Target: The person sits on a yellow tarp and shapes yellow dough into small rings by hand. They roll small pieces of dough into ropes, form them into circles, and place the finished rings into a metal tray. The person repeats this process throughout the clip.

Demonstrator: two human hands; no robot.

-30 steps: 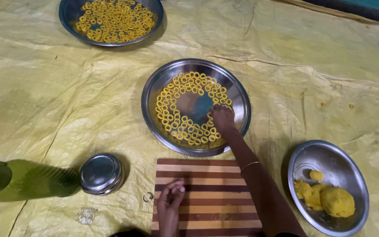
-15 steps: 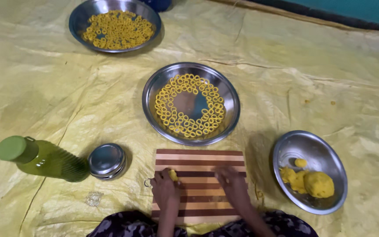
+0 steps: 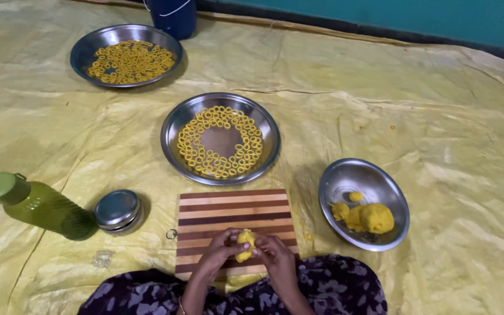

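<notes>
Yellow dough, a small lump (image 3: 245, 245), is pinched between the fingertips of the left hand (image 3: 220, 254) and the right hand (image 3: 275, 256), both curled closed around it just above the near edge of a striped wooden board (image 3: 234, 213). Beyond the board lies a steel plate (image 3: 173, 125) bearing small dough rings (image 3: 220, 166) laid in a broad band around a bare centre. A second steel plate (image 3: 86, 44), farther off at upper left, holds a fuller heap of dough rings (image 3: 129, 61). To the right, well apart from the hands, a steel bowl (image 3: 345, 175) contains the remaining dough (image 3: 368, 217): one large ball and a few smaller pieces. A green bottle (image 3: 39, 204) lies on its side at left, touching or just beside a small lidded steel container (image 3: 118, 210). Judged from these quantities, many rings are shaped, the middle plate has room, and a good portion of dough is left unshaped. All rests on a yellow sheet (image 3: 409, 99).
</notes>
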